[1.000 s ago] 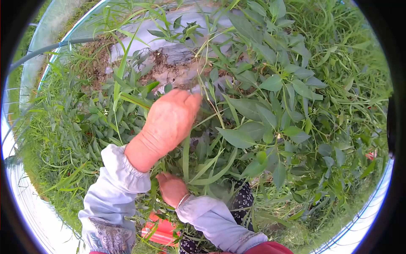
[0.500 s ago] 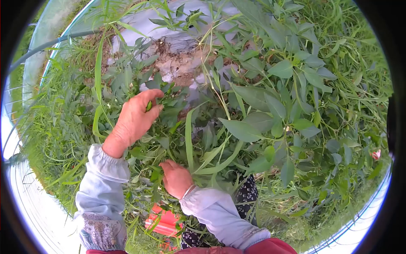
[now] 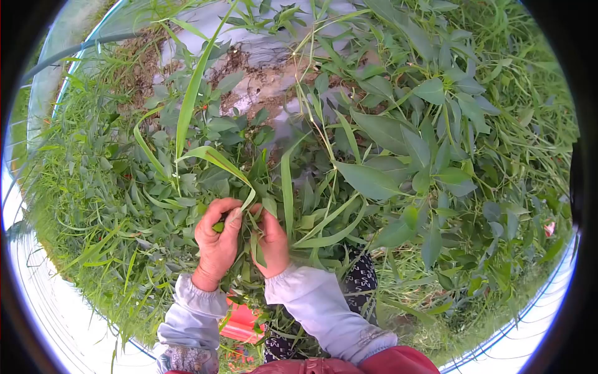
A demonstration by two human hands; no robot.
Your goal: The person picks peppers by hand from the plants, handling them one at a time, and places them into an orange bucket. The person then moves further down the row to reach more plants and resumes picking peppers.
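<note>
My left hand point(image 3: 215, 249) is closed, thumb against the curled fingers, around a small green pepper point(image 3: 218, 227) that shows partly in the palm. Close beside it, my right hand point(image 3: 275, 246) has its fingers bent in among the leaves, where I cannot make out what they hold. Both hands are low in the foliage of a pepper plant point(image 3: 221, 128), fingertips nearly meeting. A long folded grass blade point(image 3: 218, 157) droops down to them. One green leaf point(image 3: 259, 251) lies against the right hand's inner side.
Below the hands, an orange-red container point(image 3: 243, 323) is partly covered by stems. Larger leafy plants point(image 3: 374, 181) crowd the right side. Torn pale plastic sheeting point(image 3: 280, 50) lies over soil ahead. A curved pipe point(image 3: 93, 45) crosses the upper left. My patterned trouser leg point(image 3: 361, 280) shows below.
My left hand has come down and right from the upper foliage, the green pepper still in it. My right hand has moved slightly up to meet it, and the grass blade has shifted.
</note>
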